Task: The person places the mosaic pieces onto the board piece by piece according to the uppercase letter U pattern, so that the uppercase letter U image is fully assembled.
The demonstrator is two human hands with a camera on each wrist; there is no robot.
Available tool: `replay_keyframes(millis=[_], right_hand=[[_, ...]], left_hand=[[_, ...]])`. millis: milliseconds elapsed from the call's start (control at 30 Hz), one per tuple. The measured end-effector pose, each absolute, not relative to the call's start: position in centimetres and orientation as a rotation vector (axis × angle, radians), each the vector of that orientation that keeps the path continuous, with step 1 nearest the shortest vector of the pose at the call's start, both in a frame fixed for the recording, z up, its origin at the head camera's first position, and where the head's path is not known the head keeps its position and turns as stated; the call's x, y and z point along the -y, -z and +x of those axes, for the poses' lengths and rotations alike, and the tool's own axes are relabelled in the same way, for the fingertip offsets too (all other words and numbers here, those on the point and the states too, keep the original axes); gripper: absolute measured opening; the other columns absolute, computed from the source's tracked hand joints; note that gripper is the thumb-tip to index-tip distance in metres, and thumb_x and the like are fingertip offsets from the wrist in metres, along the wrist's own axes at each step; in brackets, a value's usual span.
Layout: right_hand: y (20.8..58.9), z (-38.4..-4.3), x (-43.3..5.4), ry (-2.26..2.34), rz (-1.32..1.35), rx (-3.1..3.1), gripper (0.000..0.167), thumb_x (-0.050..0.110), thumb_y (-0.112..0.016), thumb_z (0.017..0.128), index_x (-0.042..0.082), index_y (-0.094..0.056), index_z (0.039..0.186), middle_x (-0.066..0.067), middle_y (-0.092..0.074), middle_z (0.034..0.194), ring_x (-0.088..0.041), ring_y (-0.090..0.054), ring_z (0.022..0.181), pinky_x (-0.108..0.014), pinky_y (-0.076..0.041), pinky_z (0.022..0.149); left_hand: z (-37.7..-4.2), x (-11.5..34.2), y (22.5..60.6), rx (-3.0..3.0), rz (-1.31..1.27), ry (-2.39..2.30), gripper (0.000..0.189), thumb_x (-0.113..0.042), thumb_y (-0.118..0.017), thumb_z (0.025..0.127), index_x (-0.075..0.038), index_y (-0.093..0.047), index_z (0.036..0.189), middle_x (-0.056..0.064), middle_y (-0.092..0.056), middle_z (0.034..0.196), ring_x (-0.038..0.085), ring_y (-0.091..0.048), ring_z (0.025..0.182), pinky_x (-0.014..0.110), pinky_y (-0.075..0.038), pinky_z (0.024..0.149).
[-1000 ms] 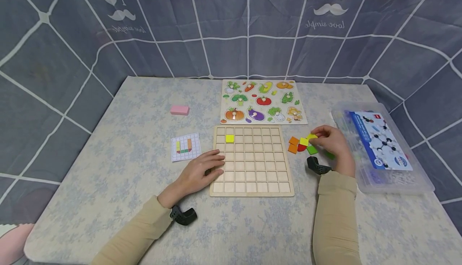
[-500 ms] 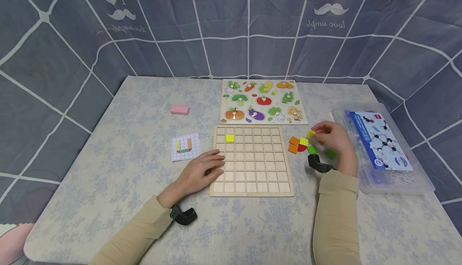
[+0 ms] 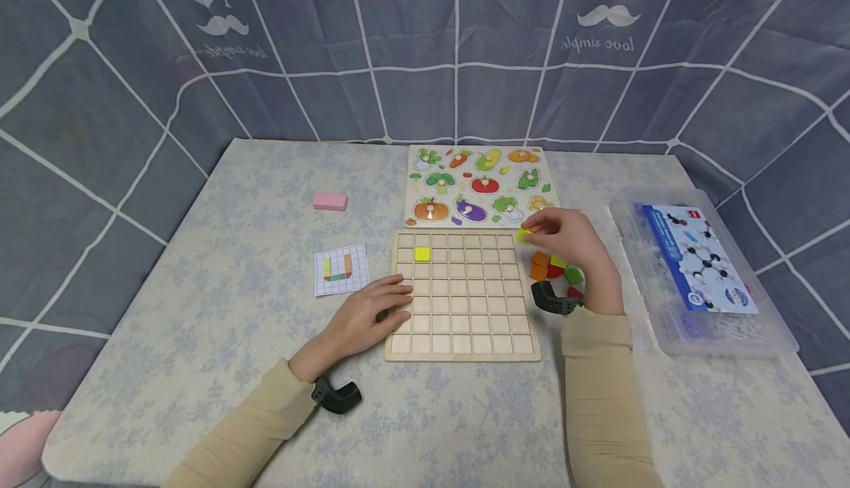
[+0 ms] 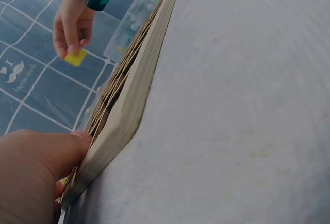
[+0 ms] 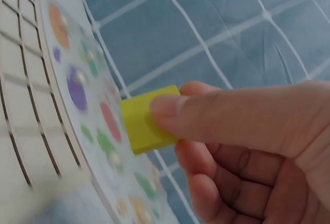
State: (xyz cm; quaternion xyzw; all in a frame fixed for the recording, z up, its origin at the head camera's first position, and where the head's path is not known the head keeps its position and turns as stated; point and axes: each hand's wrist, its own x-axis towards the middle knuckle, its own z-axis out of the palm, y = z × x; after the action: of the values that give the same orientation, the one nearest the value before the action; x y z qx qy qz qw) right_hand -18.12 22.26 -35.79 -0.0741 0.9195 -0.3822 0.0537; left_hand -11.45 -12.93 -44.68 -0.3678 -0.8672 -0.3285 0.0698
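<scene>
In the head view, a wooden grid board [image 3: 470, 287] lies mid-table with one yellow square tile [image 3: 422, 254] in a cell near its upper left. My left hand [image 3: 364, 317] rests its fingers over the board's left rim, the thumb [image 4: 67, 154] right at that edge in the left wrist view. Between thumb and fingers, my right hand [image 3: 569, 237] pinches another yellow square tile [image 5: 149, 120], held up near the board's upper right corner. Right of the board, orange tiles [image 3: 539, 265] lie grouped with red, yellow and green ones, partly behind the right wrist.
A pattern card [image 3: 341, 269] with a coloured U shape lies left of the board, a pink block [image 3: 330, 201] beyond it. Behind the board is a vegetable puzzle [image 3: 481, 185]. A clear plastic box [image 3: 704, 270] stands at the right. A tile-patterned curtain [image 3: 425, 45] encloses the back.
My right hand has lifted the yellow tile from the group and carried it left and away from me, toward the board's upper right corner. The left hand has stayed in place.
</scene>
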Motion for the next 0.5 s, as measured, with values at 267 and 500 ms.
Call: replay_keyframes(millis=[267, 500], right_hand=[[35.9, -18.7, -18.1, 1.206, -0.447, -2.715, 0.015, 0.013, -0.067, 0.088, 0.005, -0.070, 0.101, -0.009, -0.065, 0.093, -0.023, -0.060, 0.084, -0.034, -0.055, 0.074], [36.5, -19.0, -14.9, 1.250, -0.578, -2.628, 0.013, 0.011, -0.067, 0.088, 0.006, -0.071, 0.099, -0.005, -0.067, 0.091, -0.019, -0.062, 0.083, -0.034, -0.056, 0.075]], left_hand=[[-11.4, 13.0, 44.7, 2.625, -1.096, 0.984, 0.029, -0.021, -0.064, 0.090, -0.002, -0.069, 0.113, 0.009, -0.061, 0.124, 0.027, -0.046, 0.126, 0.035, -0.038, 0.110], [-11.4, 12.9, 44.6, 2.626, -1.099, 0.984, 0.030, -0.021, -0.064, 0.091, -0.002, -0.069, 0.113, 0.009, -0.061, 0.124, 0.027, -0.046, 0.126, 0.035, -0.038, 0.110]])
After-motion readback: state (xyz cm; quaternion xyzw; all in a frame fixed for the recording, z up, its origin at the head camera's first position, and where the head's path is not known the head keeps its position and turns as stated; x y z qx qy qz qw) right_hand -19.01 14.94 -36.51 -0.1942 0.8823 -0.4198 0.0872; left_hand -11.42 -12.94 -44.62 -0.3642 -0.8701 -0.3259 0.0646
